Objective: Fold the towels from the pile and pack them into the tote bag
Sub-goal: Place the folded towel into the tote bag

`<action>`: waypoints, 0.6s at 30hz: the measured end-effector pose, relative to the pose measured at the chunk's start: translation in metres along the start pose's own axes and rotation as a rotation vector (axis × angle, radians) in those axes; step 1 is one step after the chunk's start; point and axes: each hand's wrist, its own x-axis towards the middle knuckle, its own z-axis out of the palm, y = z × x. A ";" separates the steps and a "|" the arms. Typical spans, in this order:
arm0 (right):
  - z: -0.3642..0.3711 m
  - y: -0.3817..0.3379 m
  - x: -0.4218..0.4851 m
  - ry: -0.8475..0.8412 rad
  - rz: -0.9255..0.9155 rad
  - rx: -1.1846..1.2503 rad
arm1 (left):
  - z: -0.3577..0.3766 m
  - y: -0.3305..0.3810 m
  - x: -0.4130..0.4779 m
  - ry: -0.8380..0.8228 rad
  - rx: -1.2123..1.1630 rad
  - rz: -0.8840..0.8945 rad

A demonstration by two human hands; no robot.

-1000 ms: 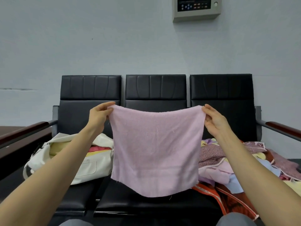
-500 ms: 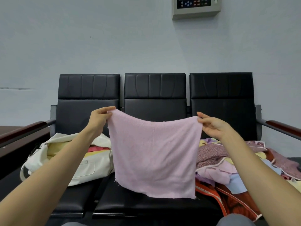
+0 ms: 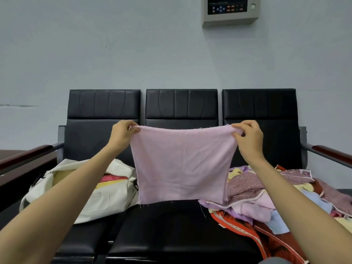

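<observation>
**Head view: pink towel held spread for its first fold**

Head view is showing the pink towel (image 3: 181, 164) hanging as a flat sheet at frame centre, in front of the middle seat of the black bench (image 3: 171, 225). The left hand (image 3: 123, 135) is pinching the towel's top corner at 10 o'clock. The right hand (image 3: 247, 140) is pinching the top corner at 2 o'clock, with thumb and fingertips closing on the hem. The top edge is sagging slightly between the two pinches. The lower edge is hanging free, with loose threads trailing from it.

The white tote bag (image 3: 91, 199) is lying at 8 o'clock of the towel on the left seat. Its mouth is gaping, with yellow and red cloth showing inside. The pile (image 3: 266, 197) of unfolded towels is lying at 4 o'clock on the right seat, and the towel's lower right corner is overlapping it in this view.

Step in hand, as judged: squaring the towel ahead of the first fold. A clean fold is depending on three points:

1. Drawing the top edge taut and level, so that the sag is going out of it.
2. Bringing one pinched corner across to the other, so that hem is meeting hem.
3. Holding the lower edge clear of the pile, so that the trailing threads are not snagging.
</observation>
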 end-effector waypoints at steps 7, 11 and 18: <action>-0.022 -0.003 -0.018 0.026 -0.035 -0.060 | -0.022 0.000 -0.041 0.045 -0.021 0.061; -0.035 -0.016 -0.012 0.069 -0.118 -0.008 | -0.044 0.015 -0.041 0.090 -0.128 0.036; -0.008 0.006 0.010 -0.219 0.086 -0.071 | -0.026 -0.001 -0.008 -0.104 -0.040 -0.079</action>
